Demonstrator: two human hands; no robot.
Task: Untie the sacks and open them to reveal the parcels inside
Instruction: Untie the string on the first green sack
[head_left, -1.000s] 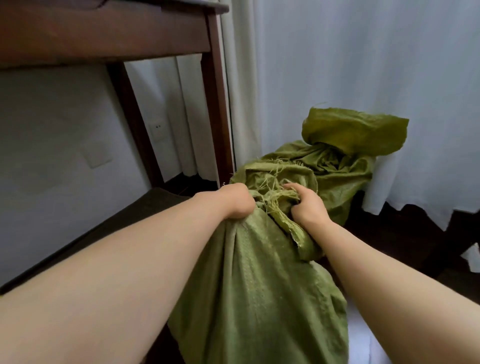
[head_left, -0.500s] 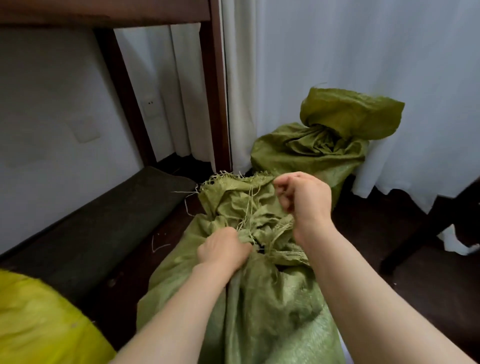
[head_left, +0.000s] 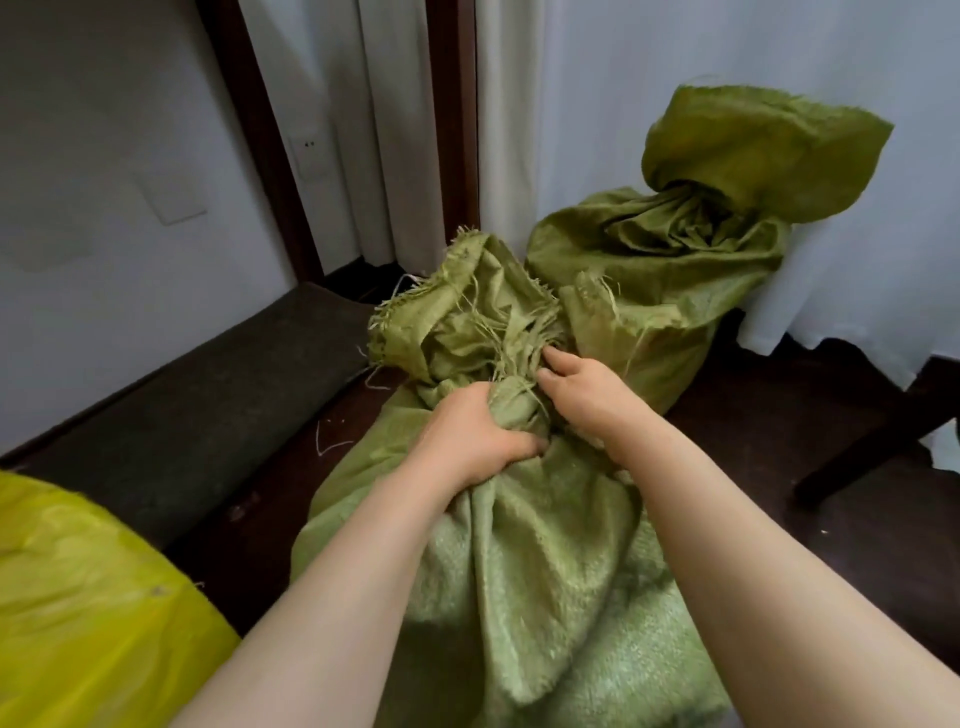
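Observation:
A green woven sack stands on the dark floor right in front of me, its neck bunched and knotted with a frayed top flopping away from me. My left hand is closed around the bunched neck just below the knot. My right hand rests on the knot's right side, fingertips pressed into the frayed cloth. A second green sack stands behind, against the curtain, its neck twisted shut and its top folded over. No parcels are visible.
A yellow sack lies at the lower left. A dark mat runs along the white wall on the left. Dark wooden posts stand behind. White curtains hang at the back, and a dark furniture leg slants at the right.
The view has tilted down and nearer. My right hand dropped from a raised fist above the knot onto its right side. My left hand stays clenched on the neck.

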